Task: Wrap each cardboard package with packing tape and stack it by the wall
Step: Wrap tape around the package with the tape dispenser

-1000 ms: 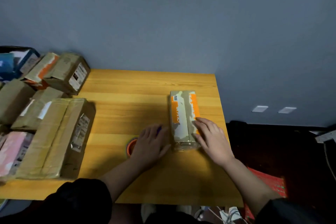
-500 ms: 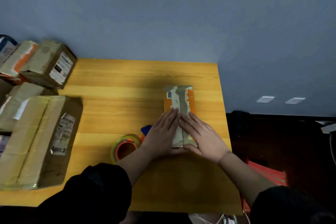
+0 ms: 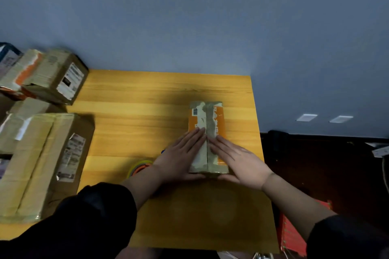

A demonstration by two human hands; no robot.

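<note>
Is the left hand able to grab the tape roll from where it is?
Probably yes. The tape roll lies on the table right beside the left hand, with nothing between them.

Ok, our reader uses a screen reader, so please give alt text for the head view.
Both hands, left hand and right hand, press flat on an orange taped package on a wooden table. A tape roll lies left of it; more packages sit further left.
</note>
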